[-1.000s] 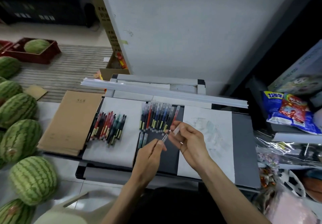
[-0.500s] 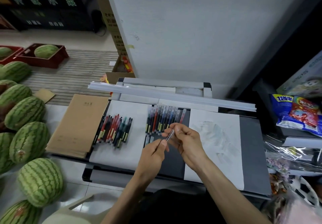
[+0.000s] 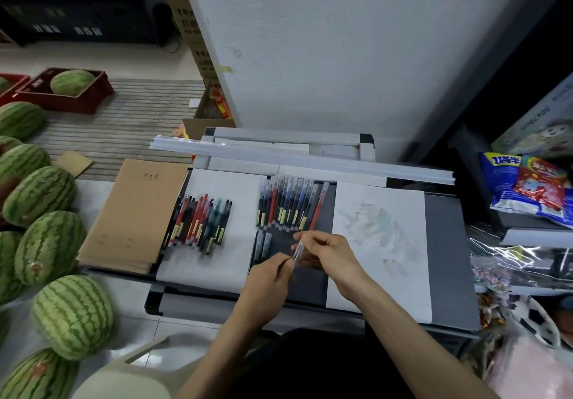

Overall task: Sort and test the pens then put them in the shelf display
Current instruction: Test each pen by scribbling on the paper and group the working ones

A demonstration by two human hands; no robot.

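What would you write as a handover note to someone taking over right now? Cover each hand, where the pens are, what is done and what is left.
Left hand: pinches the lower end of the clear pen.
Right hand: fingers hold the same pen's upper part, above the dark strip.
Pens: one bunch on the left white sheet; a row on the dark strip, a few more below it.
Done: pens grouped; test sheet bears scribbles.
Left: finish this pen, test the rest, load the shelf display.
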